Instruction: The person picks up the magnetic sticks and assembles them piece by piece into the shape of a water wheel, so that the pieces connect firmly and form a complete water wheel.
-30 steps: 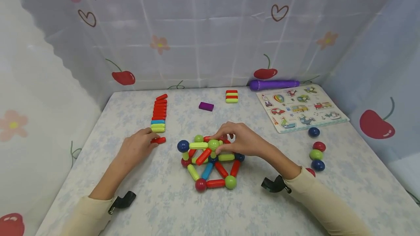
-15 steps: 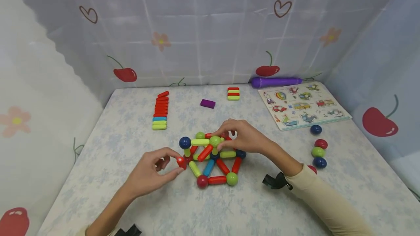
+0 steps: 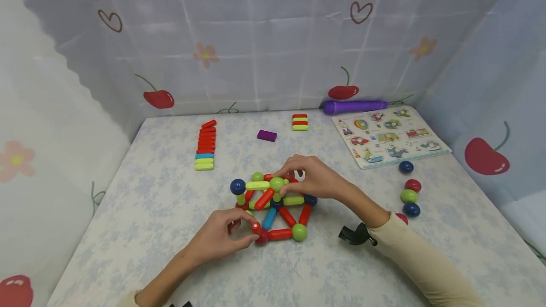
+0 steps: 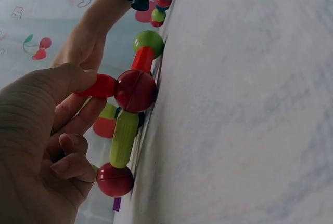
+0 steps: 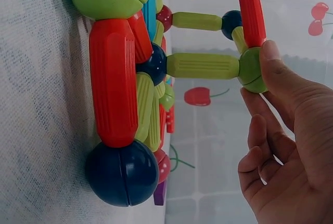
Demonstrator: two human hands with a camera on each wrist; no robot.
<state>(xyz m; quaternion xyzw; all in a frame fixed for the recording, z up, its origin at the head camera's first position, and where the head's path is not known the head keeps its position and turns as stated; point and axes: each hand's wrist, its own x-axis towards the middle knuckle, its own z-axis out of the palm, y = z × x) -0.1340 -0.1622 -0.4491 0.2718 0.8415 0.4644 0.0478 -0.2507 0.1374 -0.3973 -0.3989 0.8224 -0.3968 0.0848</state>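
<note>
Seems to be adding another upright to the frame of rods and balls (image 3: pixel 277 203), set around the middle of the tabletop (image 3: pixel 332 269), away from every edge. Pinches a short red rod (image 4: pixel 100 86) between thumb and forefinger of the left hand (image 3: pixel 219 237), roughly upright, lower end meeting the red ball (image 4: pixel 136 90) at the frame's near left. Holds in the right hand (image 3: pixel 313 176), well apart from the left, the raised green ball (image 5: pixel 252 70), gripped by thumb and fingertips, other fingers curled in. Points from that ball toward the near left corner: a projecting red rod (image 5: pixel 253 17), free at its tip. Calls next, probably, for seating the short red rod squarely before loosening the left pinch, without jolting the frame; then perhaps for capping with a ball, such as the navy ball (image 3: pixel 411 209) near the right edge.
</note>
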